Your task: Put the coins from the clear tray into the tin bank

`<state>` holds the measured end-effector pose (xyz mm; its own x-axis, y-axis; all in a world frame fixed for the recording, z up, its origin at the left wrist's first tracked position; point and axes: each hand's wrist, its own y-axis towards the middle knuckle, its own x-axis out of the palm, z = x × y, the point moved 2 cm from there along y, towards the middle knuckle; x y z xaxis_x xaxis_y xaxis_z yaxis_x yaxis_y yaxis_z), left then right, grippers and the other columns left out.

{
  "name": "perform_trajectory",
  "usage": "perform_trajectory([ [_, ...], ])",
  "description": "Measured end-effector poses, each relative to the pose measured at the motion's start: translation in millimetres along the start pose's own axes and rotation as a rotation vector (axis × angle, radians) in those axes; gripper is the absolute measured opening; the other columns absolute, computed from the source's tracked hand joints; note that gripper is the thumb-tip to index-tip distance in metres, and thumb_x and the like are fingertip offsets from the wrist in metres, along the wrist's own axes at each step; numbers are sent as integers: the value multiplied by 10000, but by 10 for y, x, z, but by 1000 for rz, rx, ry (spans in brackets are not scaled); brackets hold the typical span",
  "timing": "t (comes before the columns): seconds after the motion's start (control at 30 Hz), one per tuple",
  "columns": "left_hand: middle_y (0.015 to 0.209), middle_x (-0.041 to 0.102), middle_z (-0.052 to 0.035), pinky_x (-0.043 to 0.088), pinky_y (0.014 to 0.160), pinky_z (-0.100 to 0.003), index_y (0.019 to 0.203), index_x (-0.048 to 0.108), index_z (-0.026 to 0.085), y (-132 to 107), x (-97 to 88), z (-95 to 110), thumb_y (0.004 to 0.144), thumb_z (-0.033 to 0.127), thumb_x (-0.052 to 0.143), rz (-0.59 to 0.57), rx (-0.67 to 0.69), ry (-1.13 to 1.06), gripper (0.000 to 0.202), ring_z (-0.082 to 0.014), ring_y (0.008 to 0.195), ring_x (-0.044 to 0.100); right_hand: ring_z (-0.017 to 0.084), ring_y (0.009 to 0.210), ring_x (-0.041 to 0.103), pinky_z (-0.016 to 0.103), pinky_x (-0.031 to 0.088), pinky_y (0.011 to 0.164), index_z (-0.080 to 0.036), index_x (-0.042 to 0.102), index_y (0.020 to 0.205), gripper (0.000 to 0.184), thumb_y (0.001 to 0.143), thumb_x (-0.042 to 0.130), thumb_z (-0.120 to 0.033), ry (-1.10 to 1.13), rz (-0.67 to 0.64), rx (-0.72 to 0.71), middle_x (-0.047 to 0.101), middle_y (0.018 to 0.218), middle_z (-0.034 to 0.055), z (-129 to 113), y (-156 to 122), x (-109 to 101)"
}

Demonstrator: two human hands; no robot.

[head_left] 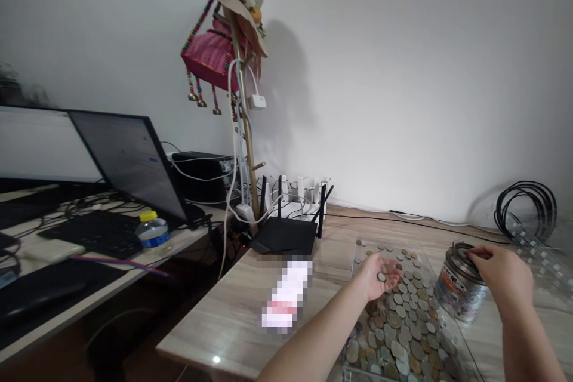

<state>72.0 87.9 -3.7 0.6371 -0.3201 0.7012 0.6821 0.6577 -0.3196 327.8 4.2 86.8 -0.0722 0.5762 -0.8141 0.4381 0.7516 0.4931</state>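
Note:
My left hand (378, 274) is held palm up over a clear tray (358, 249) spread with several coins (405, 328). The fingers are loosely curled and one coin lies in the palm. My right hand (499, 271) rests on the rim of a clear jar (456, 295) with a printed label, which leans just right of the tray. Its fingers are bent at the jar's mouth. What, if anything, they pinch is hidden.
A black router (286, 233) with antennas stands behind the tray near a power strip (304, 190). A wooden stand (244, 131) carries a hat and a pink bag. A laptop (129, 161), keyboard and water bottle (152, 230) sit on the left desk. Coiled black cable (526, 206) lies far right.

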Motion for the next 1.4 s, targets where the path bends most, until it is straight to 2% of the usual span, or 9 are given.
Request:
perform_trajectory([
  [0.1, 803, 576, -169, 435, 609, -305, 895, 514, 67, -11, 4, 2, 769, 508, 271, -24, 50, -88, 519, -213, 735, 572, 274, 756, 514, 361, 340, 607, -247, 640, 801, 346, 679, 413, -478, -44, 156, 1, 610, 769, 96, -161, -66, -49],
  [0.2, 857, 567, -179, 426, 661, -348, 916, 505, 78, -47, 25, 22, 722, 591, 296, -59, 83, -156, 588, -255, 805, 563, 236, 871, 492, 342, 362, 721, -217, 610, 897, 345, 741, 372, -411, 145, 236, -221, 585, 940, 84, -634, -278, -40],
  [0.33, 766, 573, -112, 402, 579, -309, 1012, 495, 102, -101, 61, 75, 686, 642, 302, -120, 107, -156, 659, -203, 639, 558, 165, 811, 524, 257, 397, 679, -248, 612, 874, 254, 750, 406, -332, 375, -316, -709, 594, 901, 40, -1323, -635, 249],
  [0.47, 773, 571, -83, 370, 568, -285, 1113, 450, 126, -154, 134, 103, 688, 653, 281, -282, 105, -128, 698, -181, 614, 538, 155, 775, 528, 251, 393, 660, -232, 603, 841, 210, 738, 426, -279, 372, -426, -788, 596, 846, 33, -1528, -767, 441],
  [0.63, 781, 578, -74, 372, 666, -331, 1100, 462, 157, -219, 230, 59, 701, 631, 310, -442, 58, -133, 638, -197, 684, 555, 135, 724, 533, 233, 382, 619, -231, 595, 817, 252, 775, 353, -287, 312, -256, -720, 604, 807, 25, -1345, -651, 327],
  [0.8, 935, 567, -143, 382, 704, -383, 1033, 494, 128, -180, 175, 69, 712, 599, 334, -318, 135, -34, 592, -260, 858, 541, 184, 695, 546, 268, 362, 537, -256, 598, 874, 322, 743, 361, -430, 103, 156, -210, 618, 843, 47, -557, -266, -28],
  [0.87, 948, 564, -149, 397, 686, -360, 993, 508, 115, -145, 130, 90, 718, 572, 351, -191, 172, -4, 556, -246, 846, 549, 216, 614, 535, 288, 324, 466, -265, 609, 864, 366, 719, 359, -488, -37, 104, 25, 625, 794, 79, -183, -121, -81],
  [0.97, 941, 569, -142, 417, 644, -325, 936, 521, 111, -115, 106, 108, 736, 528, 347, -62, 182, 26, 494, -214, 795, 565, 225, 592, 530, 297, 316, 455, -271, 628, 805, 383, 676, 387, -539, -54, -35, 121, 625, 740, 94, 131, 3, -48],
  [1.4, 878, 589, -101, 429, 546, -267, 876, 553, 122, -52, 35, 103, 735, 487, 367, 77, 229, 89, 433, -161, 693, 566, 202, 478, 493, 314, 314, 429, -276, 655, 805, 494, 609, 387, -641, -21, -44, 100, 605, 663, 112, 118, 17, 61],
])
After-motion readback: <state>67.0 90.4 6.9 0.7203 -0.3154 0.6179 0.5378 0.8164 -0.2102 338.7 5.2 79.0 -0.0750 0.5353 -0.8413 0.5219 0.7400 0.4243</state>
